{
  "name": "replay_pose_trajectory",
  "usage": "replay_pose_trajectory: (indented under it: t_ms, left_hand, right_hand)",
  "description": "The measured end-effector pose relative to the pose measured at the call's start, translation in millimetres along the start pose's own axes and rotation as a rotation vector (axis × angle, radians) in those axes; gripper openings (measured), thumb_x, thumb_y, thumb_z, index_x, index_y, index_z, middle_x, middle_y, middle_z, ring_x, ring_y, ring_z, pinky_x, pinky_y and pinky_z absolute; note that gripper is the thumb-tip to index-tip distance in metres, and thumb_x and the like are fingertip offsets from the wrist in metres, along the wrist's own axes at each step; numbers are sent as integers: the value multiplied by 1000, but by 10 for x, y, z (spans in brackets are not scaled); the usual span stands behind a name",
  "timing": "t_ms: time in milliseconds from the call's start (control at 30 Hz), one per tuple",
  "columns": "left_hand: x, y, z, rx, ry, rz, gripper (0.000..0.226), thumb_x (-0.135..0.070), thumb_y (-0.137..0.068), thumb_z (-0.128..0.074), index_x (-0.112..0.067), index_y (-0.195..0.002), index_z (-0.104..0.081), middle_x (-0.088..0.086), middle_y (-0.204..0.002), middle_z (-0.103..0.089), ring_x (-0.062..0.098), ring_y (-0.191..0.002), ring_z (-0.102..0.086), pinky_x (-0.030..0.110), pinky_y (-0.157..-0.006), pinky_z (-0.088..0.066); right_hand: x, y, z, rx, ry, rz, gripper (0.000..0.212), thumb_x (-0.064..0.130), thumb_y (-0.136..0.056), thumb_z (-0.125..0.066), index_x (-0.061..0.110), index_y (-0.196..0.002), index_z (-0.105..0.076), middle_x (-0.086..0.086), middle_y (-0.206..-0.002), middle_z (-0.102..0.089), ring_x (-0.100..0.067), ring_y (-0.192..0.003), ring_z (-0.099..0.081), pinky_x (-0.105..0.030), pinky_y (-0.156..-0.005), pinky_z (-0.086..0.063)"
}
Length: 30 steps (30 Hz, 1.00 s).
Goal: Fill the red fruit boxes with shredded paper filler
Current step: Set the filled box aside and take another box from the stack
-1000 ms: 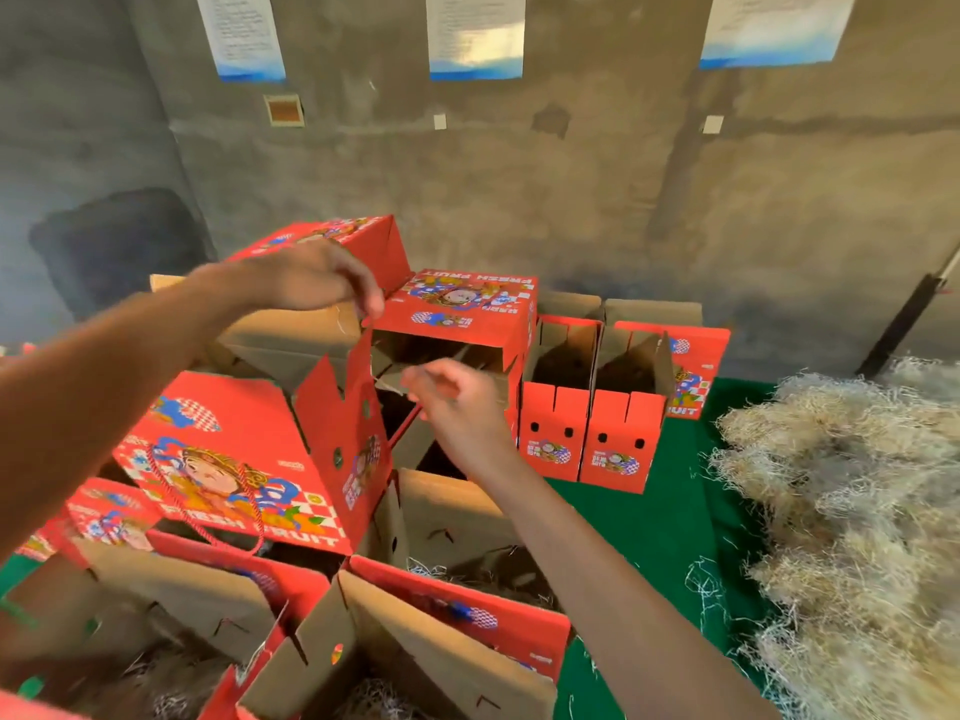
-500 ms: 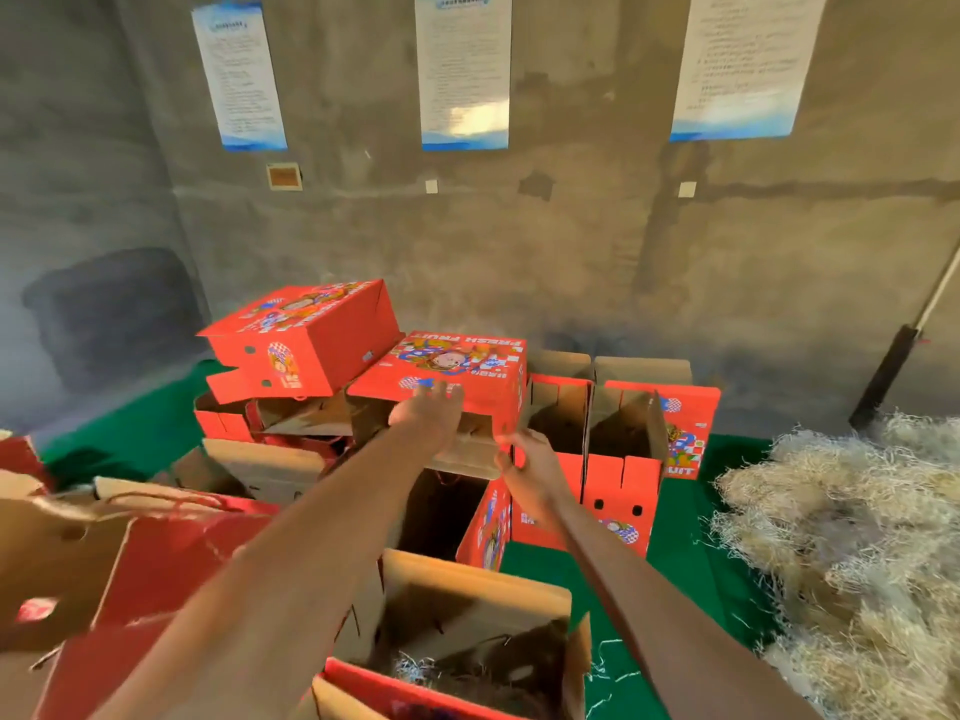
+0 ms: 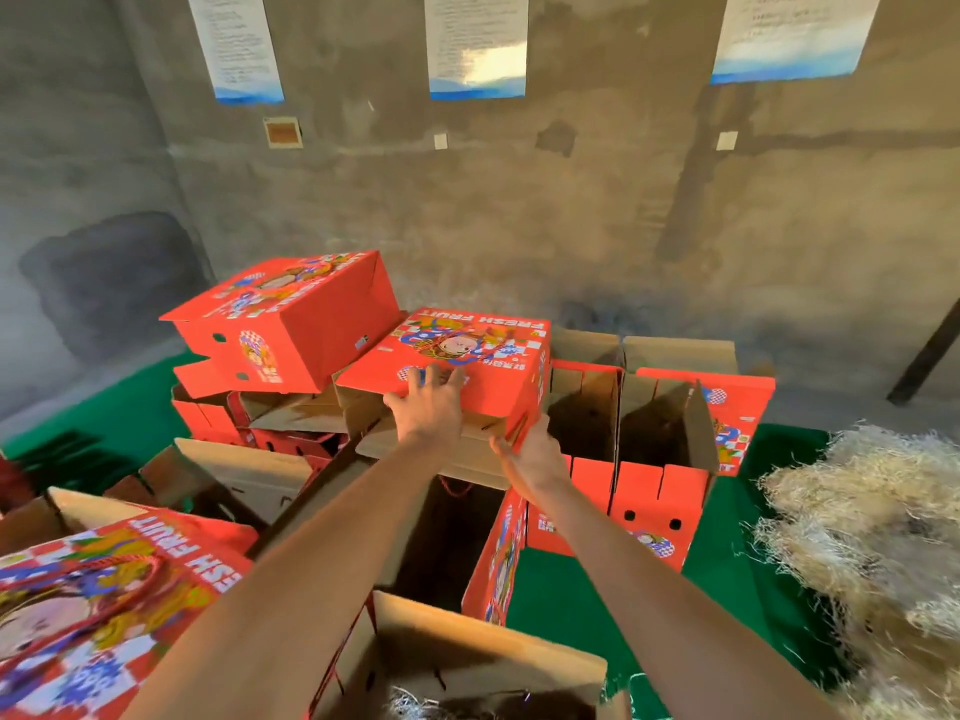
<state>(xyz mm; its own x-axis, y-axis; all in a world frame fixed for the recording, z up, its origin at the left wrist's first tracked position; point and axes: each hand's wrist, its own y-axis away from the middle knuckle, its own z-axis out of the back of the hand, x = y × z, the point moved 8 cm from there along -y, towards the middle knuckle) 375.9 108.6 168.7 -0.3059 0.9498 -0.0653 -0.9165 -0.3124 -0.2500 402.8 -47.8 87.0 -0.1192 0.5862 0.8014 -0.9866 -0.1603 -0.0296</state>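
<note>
At nine o'clock, a closed red box (image 3: 88, 610) lies flat by your left elbow, "FRESH FRUIT" legible on its printed lid beside a cartoon figure and a red cord handle. At eleven o'clock a second closed box (image 3: 291, 324) sits tilted on top of the stack of flattened and half-folded cartons, likely parked there out of the way. At twelve o'clock, your left hand (image 3: 428, 407) lies flat on the lid of the centre box (image 3: 467, 356), fingers (image 3: 415, 376) spread and straight, pressing on the lid. That lid also reads "FRESH FRUIT", upside down to you. Just right of it, your right hand (image 3: 535, 454) cups the box's near corner from below, fingers out of sight under the edge, so the two hands look set to lift or shift it clear of the open boxes beneath. At one o'clock, two open boxes (image 3: 644, 491) stand upright with flaps raised, ready for filling. At three o'clock, the shredded paper (image 3: 862, 522) is heaped on the green tabletop (image 3: 582, 595), well apart from both hands; a few strands show inside the open box (image 3: 467, 662) at six o'clock. Three wall notices (image 3: 475, 44) are too blurred to read.
</note>
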Motion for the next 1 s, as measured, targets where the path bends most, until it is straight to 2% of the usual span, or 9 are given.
replay_pose_trajectory:
  t_ms: [133, 267, 367, 500, 667, 800, 867, 933, 1000]
  left_hand:
    - [-126, -54, 122, -121, 24, -15, 53, -15, -99, -45, -45, -142, -43, 0, -142, -49, 30, -135, -30, 57, -98, -32]
    - [-267, -52, 442, -299, 66, -83, 42, -22, -97, -49, -43, -133, -54, -9, -131, -60, 25, -123, -40, 49, -93, -24]
    - [-472, 6, 736, -396, 88, -164, 33, -21, -96, -51, -37, -124, -61, -8, -121, -64, 25, -114, -45, 46, -88, -24]
    - [-831, 232, 1212, -490, 135, -226, 21, -28, -103, -46, -32, -115, -63, -8, -113, -65, 24, -109, -48, 45, -85, -25]
    - [-1393, 675, 1750, -532, 226, -299, 26, -41, -104, -40, -28, -106, -62, -4, -109, -67, 26, -111, -51, 50, -93, -29]
    - [-1928, 1104, 1972, -498, 273, -371, 27, -42, -102, -44, -24, -102, -65, 2, -107, -70, 28, -113, -54, 48, -94, -23]
    - [-2144, 1327, 2002, -470, 302, -392, 30, -45, -100, -46, -23, -97, -67, 4, -102, -72, 28, -110, -58, 46, -92, -19]
    - [-2385, 1578, 1990, -459, 333, -449, 31, -46, -100, -48, -23, -94, -67, 5, -96, -73, 27, -106, -60, 43, -88, -17]
    - [-2639, 1842, 1967, -441, 370, -514, 29, -46, -99, -48, -23, -94, -67, 5, -93, -73, 27, -104, -62, 43, -88, -19]
  right_hand:
    - [-77, -143, -14, -4, -69, -42, 52, 35, -102, -49, 19, -145, -24, -15, -135, -58, -35, -121, -59, -46, -104, -47]
    - [-9, -97, 434, -219, 146, 11, 41, 25, -100, -47, 20, -140, -45, -21, -117, -65, -44, -109, -62, -45, -90, -50]
    - [124, 122, 922, -385, 206, 118, 26, 22, -97, -51, 19, -120, -62, -19, -103, -71, -43, -99, -66, -46, -82, -54]
    - [291, 509, 1672, -551, 210, 202, 17, 18, -98, -54, 19, -104, -70, -14, -94, -73, -39, -91, -68, -39, -71, -51]
    - [382, 1134, 2523, -549, 137, 243, 25, 37, -99, -51, 27, -114, -68, -5, -101, -75, -30, -97, -68, -37, -80, -53]
    - [230, 1747, 3131, -532, 103, 154, 57, 72, -84, -48, 32, -120, -67, 9, -104, -75, -18, -104, -67, -36, -95, -50]
    - [110, 2074, 3386, -515, 134, 118, 72, 84, -77, -49, 30, -122, -68, 9, -106, -75, -15, -102, -67, -35, -94, -51]
    - [-92, 2370, 3644, -514, 165, 57, 66, 78, -79, -58, 26, -119, -71, 3, -106, -75, -18, -102, -67, -37, -95, -52]
    - [-309, 2607, 3896, -496, 172, 13, 40, 57, -87, -66, 21, -104, -75, -5, -92, -76, -25, -93, -68, -40, -87, -54]
